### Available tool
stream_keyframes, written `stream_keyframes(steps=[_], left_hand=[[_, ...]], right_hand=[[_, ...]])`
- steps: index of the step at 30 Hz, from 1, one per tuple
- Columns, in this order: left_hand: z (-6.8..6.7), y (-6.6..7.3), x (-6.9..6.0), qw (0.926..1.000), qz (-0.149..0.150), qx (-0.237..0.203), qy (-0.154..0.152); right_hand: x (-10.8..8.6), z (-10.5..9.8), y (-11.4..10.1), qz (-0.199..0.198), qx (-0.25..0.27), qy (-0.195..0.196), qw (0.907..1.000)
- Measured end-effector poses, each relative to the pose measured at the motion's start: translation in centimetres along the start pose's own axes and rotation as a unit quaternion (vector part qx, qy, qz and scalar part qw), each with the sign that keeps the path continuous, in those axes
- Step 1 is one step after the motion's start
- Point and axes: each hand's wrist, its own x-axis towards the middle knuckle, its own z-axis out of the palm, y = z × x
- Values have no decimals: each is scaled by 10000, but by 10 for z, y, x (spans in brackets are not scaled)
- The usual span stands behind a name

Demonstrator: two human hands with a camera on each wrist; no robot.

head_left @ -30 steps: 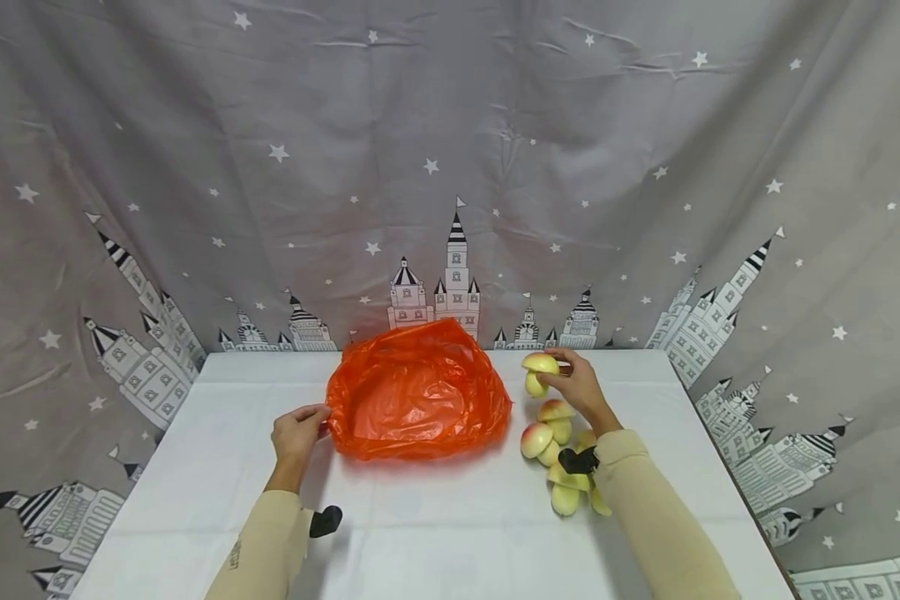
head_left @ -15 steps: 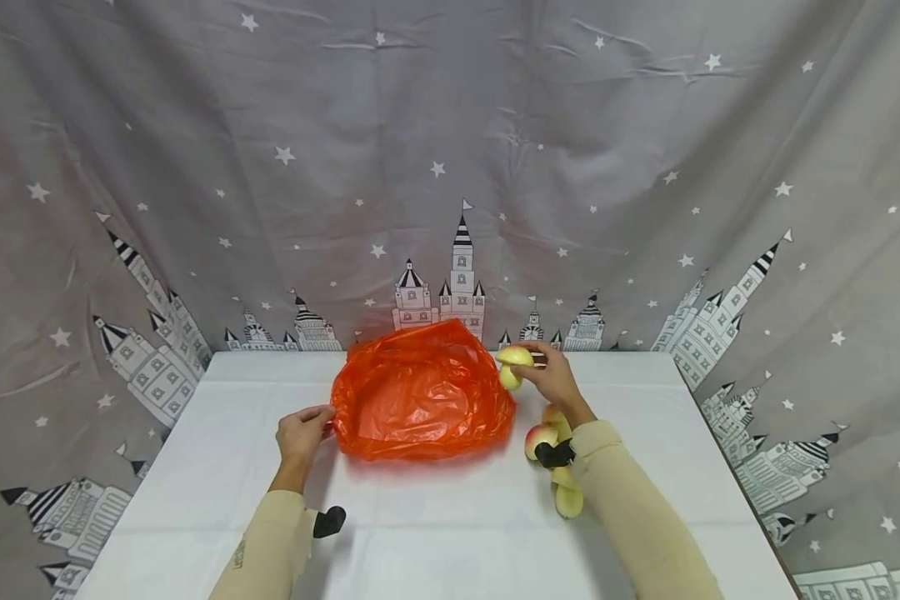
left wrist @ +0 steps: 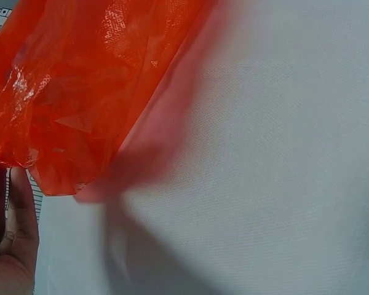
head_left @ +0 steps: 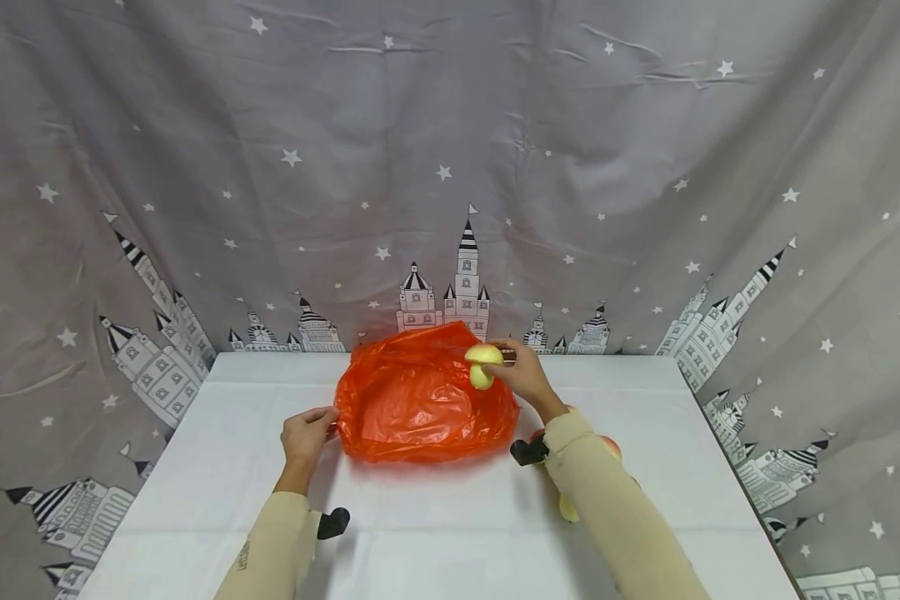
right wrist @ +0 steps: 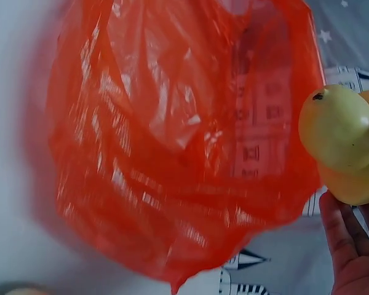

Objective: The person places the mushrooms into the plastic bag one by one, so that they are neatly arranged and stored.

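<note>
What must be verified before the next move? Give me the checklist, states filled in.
1. Right grip holding the yellow mushroom-shaped piece: ok.
2. Left grip holding the left edge of the red bag: ok.
3. Bag mouth spread open: ok.
4. Held piece clear of the bag's rim: cannot tell; they overlap in view.
5. Remaining pieces fully in sight: not ok; the right sleeve hides part of them.

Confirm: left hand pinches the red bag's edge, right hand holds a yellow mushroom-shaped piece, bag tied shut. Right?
Not quite: the red bag isn't tied shut; it gapes open, as the head view shows. The rest stands: left hand pinches its edge, right hand holds the yellow mushroom-shaped piece.
</note>
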Motion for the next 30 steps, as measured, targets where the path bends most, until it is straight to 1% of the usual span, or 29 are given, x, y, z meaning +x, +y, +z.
stream_keyframes(steps=[3,6,13,17,22,30], left_hand=[[-1,1,0,10000,74,-2,-33],[-1,2,0,9999,65,-73,-37],[0,2,0,9998,80,-155,-2],[0,1,0,9999,80,-126,-30],[0,-1,1,9999,83,-111,-56],[0,-3,-2,9998,27,-167,-102]], right_hand=[[4,10,-6,76,-161,-80,9998],[8,20,-9,93,-221,-136,9996],[18,42,-10,-97,-29,-168,9998],[23,54,-11,-65,-42,-240,9997],[27,65,-14,91,-294,-395,9987],[35,86,-14,189,-602,-609,9961]])
